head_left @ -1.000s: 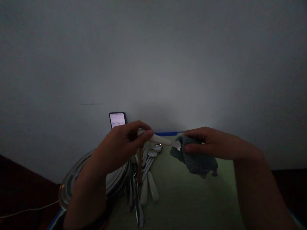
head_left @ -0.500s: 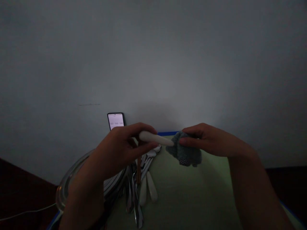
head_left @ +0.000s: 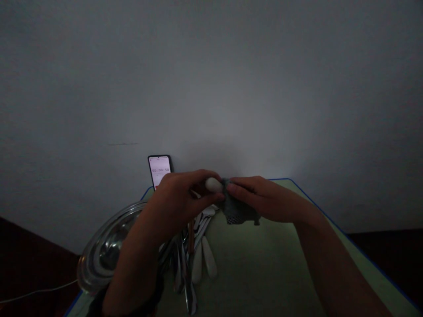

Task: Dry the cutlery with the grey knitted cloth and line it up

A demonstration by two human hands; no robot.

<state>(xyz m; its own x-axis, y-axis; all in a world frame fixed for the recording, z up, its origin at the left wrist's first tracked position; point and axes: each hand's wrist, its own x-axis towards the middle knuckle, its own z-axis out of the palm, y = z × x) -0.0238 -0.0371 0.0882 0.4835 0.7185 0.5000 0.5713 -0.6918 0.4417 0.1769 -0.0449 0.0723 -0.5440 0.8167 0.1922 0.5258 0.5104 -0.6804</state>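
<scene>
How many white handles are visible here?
3: one white handle in the left hand; a second handle and third handle on the table. Others may be hidden.

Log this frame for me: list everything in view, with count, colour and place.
Held handle: one, white, between left thumb and fingers
Cloth: one, grey, under right fingers, against the handle
Handles on table: two, white, right of the cutlery
Metal cutlery: several, silver, overlapping, partly hidden
Wooden stick: at least one, brown, among cutlery
Bowl: one, shiny silver-grey, table's left side
Phone: one, dark-edged, lit timer, leaning at wall
Cord: one, white, lower left
Table: one, pale green, blue-edged, below hands
Wall: one, grey, behind
Left hand: one, bare, centre
Right hand: one, bare, right of centre
</scene>
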